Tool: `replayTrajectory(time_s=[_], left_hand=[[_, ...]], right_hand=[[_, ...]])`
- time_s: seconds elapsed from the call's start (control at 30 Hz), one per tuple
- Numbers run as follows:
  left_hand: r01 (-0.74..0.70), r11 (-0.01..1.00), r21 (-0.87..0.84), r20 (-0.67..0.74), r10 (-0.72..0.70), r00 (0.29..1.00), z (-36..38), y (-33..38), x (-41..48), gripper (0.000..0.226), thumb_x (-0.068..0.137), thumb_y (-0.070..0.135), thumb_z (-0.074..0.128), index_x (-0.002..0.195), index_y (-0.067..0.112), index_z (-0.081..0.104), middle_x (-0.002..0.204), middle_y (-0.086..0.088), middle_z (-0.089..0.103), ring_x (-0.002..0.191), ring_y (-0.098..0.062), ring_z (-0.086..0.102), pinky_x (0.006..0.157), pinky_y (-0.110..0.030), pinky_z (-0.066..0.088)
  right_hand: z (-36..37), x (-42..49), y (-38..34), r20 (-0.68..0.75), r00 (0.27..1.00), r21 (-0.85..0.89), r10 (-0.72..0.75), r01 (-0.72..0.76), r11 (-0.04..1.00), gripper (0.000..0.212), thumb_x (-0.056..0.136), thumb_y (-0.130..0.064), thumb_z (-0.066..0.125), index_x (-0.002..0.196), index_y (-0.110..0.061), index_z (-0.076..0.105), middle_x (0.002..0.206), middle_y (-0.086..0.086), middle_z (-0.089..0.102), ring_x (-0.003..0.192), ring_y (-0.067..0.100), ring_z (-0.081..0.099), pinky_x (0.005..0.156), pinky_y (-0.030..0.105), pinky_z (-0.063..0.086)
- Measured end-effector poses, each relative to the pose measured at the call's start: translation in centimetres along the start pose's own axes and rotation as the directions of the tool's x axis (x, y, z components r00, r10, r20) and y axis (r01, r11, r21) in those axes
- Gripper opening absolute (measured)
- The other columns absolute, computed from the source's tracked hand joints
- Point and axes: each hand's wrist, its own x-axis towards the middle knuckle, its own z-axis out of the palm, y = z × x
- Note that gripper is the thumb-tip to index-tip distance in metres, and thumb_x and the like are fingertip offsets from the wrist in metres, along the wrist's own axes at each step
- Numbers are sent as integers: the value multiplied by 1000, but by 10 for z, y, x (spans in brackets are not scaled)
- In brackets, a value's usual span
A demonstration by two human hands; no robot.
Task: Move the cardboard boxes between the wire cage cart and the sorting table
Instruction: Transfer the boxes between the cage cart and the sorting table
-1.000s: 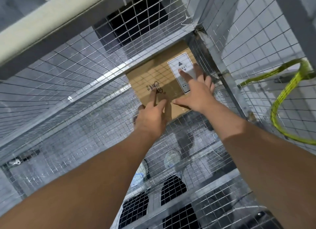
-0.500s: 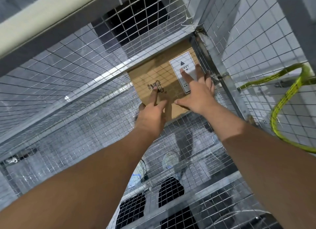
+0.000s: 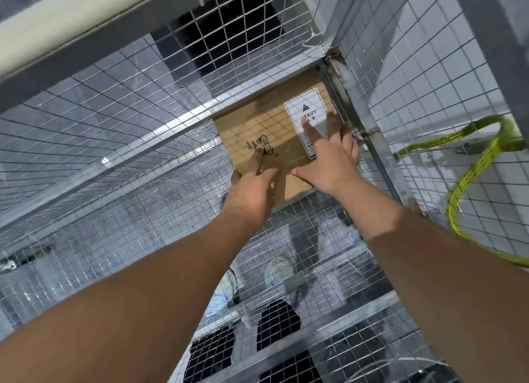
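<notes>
While both hands are on it, the cardboard box sits tucked into the far right corner of the wire cage cart.

Right hand is flat on top, fingers spread over the white HEAVY label, gripping nothing, and it's the one closer to the corner post. Left hand has its index finger straight across the printed logo, with the outer fingers apparently hooked over the box's near-left edge. The box runs lengthwise away from the person, so I'd guess the only way out is straight back toward the body. A yellow strap hangs outside the mesh, well apart.
</notes>
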Motion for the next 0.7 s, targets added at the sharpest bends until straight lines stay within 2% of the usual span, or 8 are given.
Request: replayTrajectory(time_s=[0.13, 0.2, 0.3, 0.37, 0.43, 0.5, 0.6, 0.7], left_hand=[[14, 1000, 26, 15, -14, 1000, 1, 1, 0, 71, 98, 6, 63, 149, 48, 39, 170, 17, -15, 148, -50, 22, 102, -47, 56], [26, 999, 44, 31, -28, 999, 2, 0, 3, 68, 98, 8, 61, 149, 47, 39, 171, 15, -16, 153, -51, 13, 112, -53, 45], [14, 992, 124, 37, -18, 999, 4, -4, 9, 61, 97, 16, 61, 146, 46, 41, 171, 11, -13, 155, -50, 10, 123, -63, 21], [14, 989, 145, 26, -18, 1000, 0, -6, 11, 57, 96, 22, 59, 143, 45, 39, 172, 9, -4, 154, -51, 15, 123, -67, 14], [12, 987, 159, 12, -14, 1000, -8, -7, 7, 61, 94, 27, 58, 146, 47, 33, 171, 7, 6, 155, -48, 16, 122, -69, 15], [26, 982, 188, 20, -30, 999, -25, -6, -4, 62, 95, 35, 57, 151, 45, 31, 172, 6, 9, 157, -45, 10, 122, -67, 21], [48, 968, 246, 8, -52, 999, -59, 4, -32, 55, 100, 45, 54, 151, 34, 40, 170, 2, 18, 155, -44, 13, 117, -61, 36], [10, 957, 290, -22, -4, 1000, -88, 10, -61, 62, 101, 52, 49, 156, 29, 34, 166, -4, 27, 149, -41, 29, 117, -55, 39]], right_hand=[[-2, -4, -6, 18, 1000, -26, 11, -11, 1000, 63, 84, -60, 75, 129, -18, 59, 169, 17, 16, 156, 44, 5, 127, 57, 0], [-4, -8, -10, 13, 1000, -26, 12, -12, 1000, 64, 88, -55, 73, 138, -18, 55, 170, 18, 12, 157, 43, 4, 128, 55, 1], [-1, -16, -18, 4, 1000, -64, -19, 19, 998, 73, 97, -47, 66, 159, -24, 34, 171, 18, -2, 158, 41, 1, 128, 53, 0], [3, -25, -22, -9, 999, -75, -49, 48, 996, 64, 100, -43, 60, 156, -23, 37, 171, 19, 7, 157, 39, 7, 129, 52, 4], [5, -34, -27, -37, 997, -47, -61, 59, 997, 50, 101, -40, 58, 144, -18, 48, 166, 18, 23, 156, 37, 14, 128, 53, 11], [1, -44, -33, -50, 997, -17, -60, 59, 998, 44, 101, -39, 56, 140, -18, 51, 165, 17, 25, 156, 36, 14, 128, 52, 12], [-10, -63, -45, -53, 996, 13, -69, 70, 997, 50, 102, -40, 53, 147, -20, 46, 167, 16, 21, 157, 34, 13, 127, 53, 13], [-27, -88, -57, -66, 995, 50, -79, 82, 995, 56, 103, -42, 52, 154, -24, 40, 169, 12, 19, 157, 31, 13, 126, 52, 11]])
